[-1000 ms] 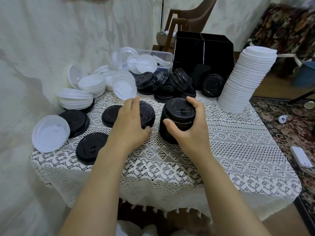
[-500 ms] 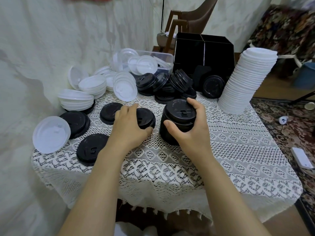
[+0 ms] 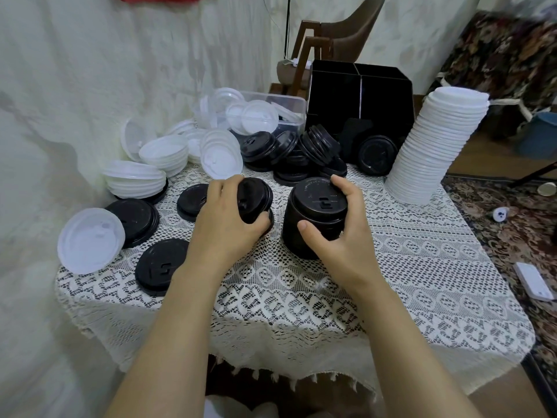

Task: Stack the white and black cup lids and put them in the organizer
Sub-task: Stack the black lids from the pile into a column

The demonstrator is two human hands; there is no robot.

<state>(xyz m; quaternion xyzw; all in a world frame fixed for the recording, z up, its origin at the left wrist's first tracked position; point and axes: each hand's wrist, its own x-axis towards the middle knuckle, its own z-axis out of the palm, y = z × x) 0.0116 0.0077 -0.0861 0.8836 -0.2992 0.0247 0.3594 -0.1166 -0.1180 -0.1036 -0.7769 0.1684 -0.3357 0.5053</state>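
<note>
While right hand (image 3: 340,236) clasps the squat stack of black plastic lids (image 3: 313,206), left hand (image 3: 229,227) pinches one round black plastic lid (image 3: 256,197) beside it; probably light and slick, best held by rims.

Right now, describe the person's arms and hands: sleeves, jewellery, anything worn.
Both forearms are bare up to the frame's lower edge, with no sleeve in view. The left hand and right hand wear no gloves, rings, watch or bracelet that shows.

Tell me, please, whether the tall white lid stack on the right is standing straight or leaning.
Leaning: the white lid stack rests on the tablecloth, but its top sits further right than its base.
</note>
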